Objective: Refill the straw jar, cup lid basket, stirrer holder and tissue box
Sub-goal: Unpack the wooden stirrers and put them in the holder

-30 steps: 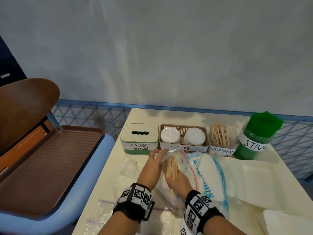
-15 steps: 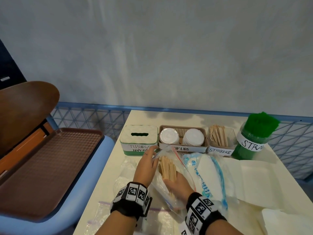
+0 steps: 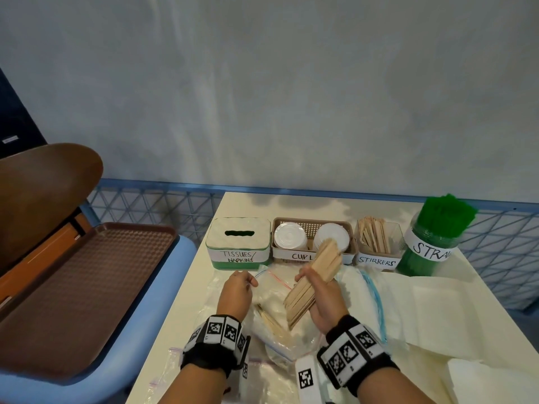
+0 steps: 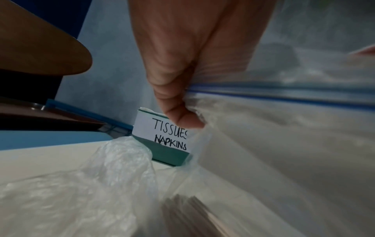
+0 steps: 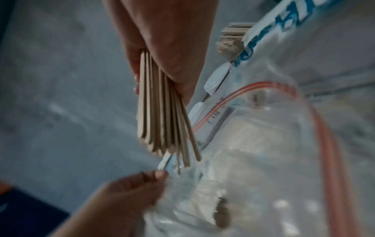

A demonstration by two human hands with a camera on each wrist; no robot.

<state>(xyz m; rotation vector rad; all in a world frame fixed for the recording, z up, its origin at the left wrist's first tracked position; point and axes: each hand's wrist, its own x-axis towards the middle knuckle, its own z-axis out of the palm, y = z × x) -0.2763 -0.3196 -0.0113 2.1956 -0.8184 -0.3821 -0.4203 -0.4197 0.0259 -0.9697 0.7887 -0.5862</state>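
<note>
The right hand (image 3: 322,298) is curled around a thick bundle of wooden stirrers (image 3: 316,282), thumb and fingers closed on its middle, and holds it clear of the desk (image 3: 204,301) at a slant, its upper end pointing toward the row of containers. The bundle's far end crosses in front of the cup lid basket (image 3: 313,228), whose white lids (image 3: 289,237) show behind it. The left hand (image 3: 235,293) sits just left of the bundle, apart from it, and pinches the top edge of a clear zip bag (image 3: 274,313) between thumb and fingers; the left wrist view shows the thumb (image 4: 178,115) pressed on the bag's blue seal strip. A few stirrers lie inside the bag, below the lifted bundle. Beyond the hands, along the desk's back edge, stand the tissue box (image 3: 237,246) at left, then the basket, the stirrer holder (image 3: 377,246) with upright sticks in it, and the straw jar (image 3: 431,237) packed with green straws at right. The stirrer holder is ahead and to the right of the bundle, not touching it. White napkins (image 3: 431,304) lie on the desk at right, and a brown tray (image 3: 73,290) sits on a blue surface at left.
</note>
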